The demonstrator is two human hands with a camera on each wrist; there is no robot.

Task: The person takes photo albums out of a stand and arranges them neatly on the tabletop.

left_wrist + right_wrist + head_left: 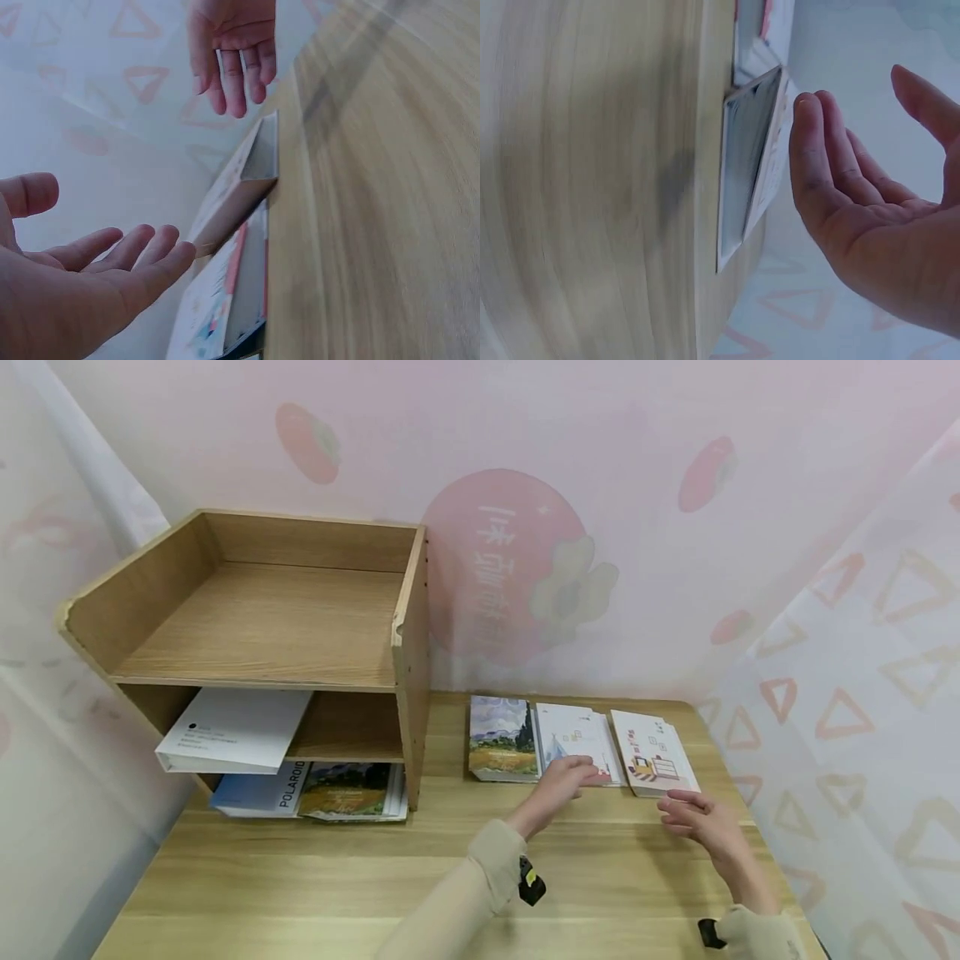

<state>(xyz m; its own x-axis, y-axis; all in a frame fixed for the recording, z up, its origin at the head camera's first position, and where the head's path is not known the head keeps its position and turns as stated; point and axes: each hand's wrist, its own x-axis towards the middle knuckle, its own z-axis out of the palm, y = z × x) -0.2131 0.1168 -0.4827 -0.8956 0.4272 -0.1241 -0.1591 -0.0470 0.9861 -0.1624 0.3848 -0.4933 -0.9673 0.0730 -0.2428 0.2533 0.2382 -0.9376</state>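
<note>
Along the table's back edge lie three stacks of books side by side. At the right is a white book with an orange and red drawing (651, 752); in the middle, a white book with a blue tent drawing (566, 731); at the left, a book with a landscape painting cover (501, 735). My left hand (557, 792) hovers over the front edge of the middle stack, its fingers extended. Just in front of the right-hand book, my right hand (708, 831) holds nothing, fingers slightly bent and thumb apart in the right wrist view.
A wooden shelf unit (411, 693) stands at the left. A white binder-like book (236, 722) juts out of its middle level. Below are a blue-and-white POLAROID book (262, 789) and another landscape-covered book (345, 787). Printed cloth (360, 435) hangs behind the table.
</note>
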